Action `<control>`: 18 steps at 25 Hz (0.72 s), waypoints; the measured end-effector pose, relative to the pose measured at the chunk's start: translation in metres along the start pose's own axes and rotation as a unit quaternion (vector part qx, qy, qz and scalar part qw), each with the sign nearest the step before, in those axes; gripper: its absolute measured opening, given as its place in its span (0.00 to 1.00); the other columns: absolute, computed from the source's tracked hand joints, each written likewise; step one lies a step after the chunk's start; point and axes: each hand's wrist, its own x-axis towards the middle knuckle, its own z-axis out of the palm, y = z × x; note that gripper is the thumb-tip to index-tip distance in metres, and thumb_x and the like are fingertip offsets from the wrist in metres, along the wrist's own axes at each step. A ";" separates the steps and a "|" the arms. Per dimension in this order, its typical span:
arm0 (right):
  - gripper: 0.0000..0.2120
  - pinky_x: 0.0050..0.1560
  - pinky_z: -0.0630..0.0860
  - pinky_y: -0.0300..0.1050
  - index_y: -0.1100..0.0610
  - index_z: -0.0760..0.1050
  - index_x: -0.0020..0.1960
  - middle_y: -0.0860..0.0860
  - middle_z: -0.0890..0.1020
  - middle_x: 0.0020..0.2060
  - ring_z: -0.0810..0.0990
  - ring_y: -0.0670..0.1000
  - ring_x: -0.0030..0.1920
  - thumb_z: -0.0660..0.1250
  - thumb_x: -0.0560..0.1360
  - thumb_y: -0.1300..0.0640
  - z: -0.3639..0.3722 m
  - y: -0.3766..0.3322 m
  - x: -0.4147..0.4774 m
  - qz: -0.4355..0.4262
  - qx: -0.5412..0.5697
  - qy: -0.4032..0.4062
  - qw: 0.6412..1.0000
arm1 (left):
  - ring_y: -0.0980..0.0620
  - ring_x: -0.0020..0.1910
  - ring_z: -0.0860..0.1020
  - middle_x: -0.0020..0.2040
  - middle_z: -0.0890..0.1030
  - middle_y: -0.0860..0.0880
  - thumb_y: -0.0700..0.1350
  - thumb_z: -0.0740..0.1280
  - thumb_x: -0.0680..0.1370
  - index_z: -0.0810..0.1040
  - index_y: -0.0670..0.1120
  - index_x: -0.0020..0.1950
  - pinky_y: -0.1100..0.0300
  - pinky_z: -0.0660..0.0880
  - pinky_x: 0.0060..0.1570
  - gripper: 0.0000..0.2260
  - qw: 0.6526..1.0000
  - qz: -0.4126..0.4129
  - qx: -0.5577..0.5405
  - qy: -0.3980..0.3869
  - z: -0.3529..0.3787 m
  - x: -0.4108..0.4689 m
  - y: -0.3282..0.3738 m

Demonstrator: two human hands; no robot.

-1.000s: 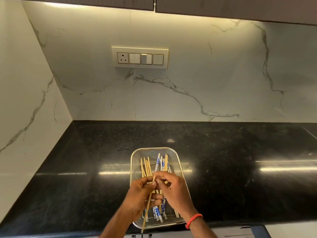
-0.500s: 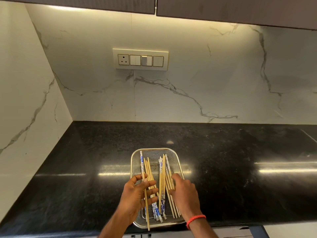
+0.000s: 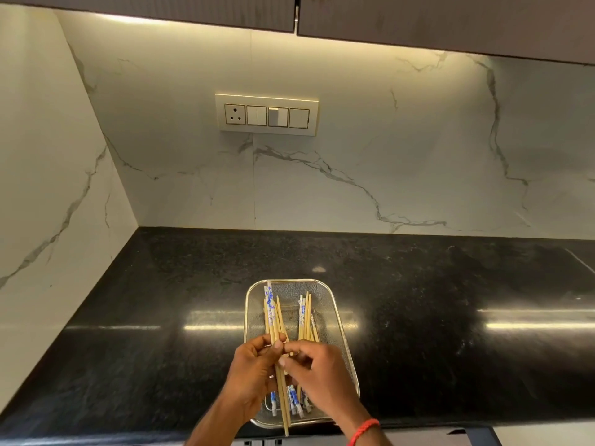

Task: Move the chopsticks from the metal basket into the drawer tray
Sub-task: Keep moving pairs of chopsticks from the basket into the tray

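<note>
A metal mesh basket (image 3: pixel 335 312) stands on the black counter near its front edge. Inside it lie several chopsticks (image 3: pixel 306 313), some plain wood, some white with blue patterns. My left hand (image 3: pixel 254 375) grips a small bundle of chopsticks (image 3: pixel 273 313) whose ends stick out past the basket's near rim. My right hand (image 3: pixel 318 378), with a red band at the wrist, pinches a chopstick against that bundle. The drawer tray is out of view.
The black stone counter (image 3: pixel 450 317) runs from the left wall to the right edge. White marble walls rise at the back and left, with a switch panel (image 3: pixel 266 114) on the back wall. Dark cabinets (image 3: pixel 418 20) hang overhead.
Both hands have come together over the basket's middle. My right hand moved left from the loose chopsticks and brought one to the bundle in my left hand.
</note>
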 end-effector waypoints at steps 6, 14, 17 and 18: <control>0.16 0.42 0.78 0.32 0.50 0.74 0.62 0.47 0.83 0.49 0.81 0.42 0.44 0.69 0.76 0.49 0.006 0.030 0.016 0.070 -0.158 0.047 0.984 | 0.40 0.46 0.87 0.49 0.87 0.39 0.37 0.65 0.80 0.79 0.38 0.58 0.43 0.84 0.43 0.08 0.999 0.009 -0.003 0.045 -0.006 -0.001 0.003; 0.10 0.39 0.78 0.35 0.49 0.76 0.56 0.45 0.81 0.41 0.80 0.43 0.38 0.70 0.76 0.52 0.023 0.036 0.023 0.120 -0.173 0.045 0.977 | 0.40 0.48 0.87 0.49 0.88 0.40 0.37 0.65 0.80 0.80 0.39 0.58 0.43 0.84 0.44 0.08 0.998 0.010 0.002 0.059 -0.016 -0.004 0.004; 0.01 0.43 0.80 0.39 0.52 0.77 0.49 0.46 0.80 0.42 0.79 0.45 0.40 0.67 0.78 0.56 0.027 0.028 0.026 0.092 -0.235 0.025 0.967 | 0.40 0.48 0.87 0.49 0.88 0.40 0.37 0.65 0.80 0.80 0.39 0.58 0.44 0.84 0.43 0.08 0.998 0.008 0.004 0.058 -0.014 -0.003 0.005; 0.02 0.44 0.81 0.39 0.52 0.77 0.49 0.48 0.81 0.43 0.79 0.47 0.41 0.66 0.78 0.57 0.027 0.028 0.027 0.089 -0.240 0.024 0.966 | 0.40 0.48 0.87 0.49 0.88 0.40 0.37 0.65 0.80 0.80 0.39 0.58 0.44 0.84 0.43 0.08 0.998 0.008 0.003 0.060 -0.013 -0.003 0.006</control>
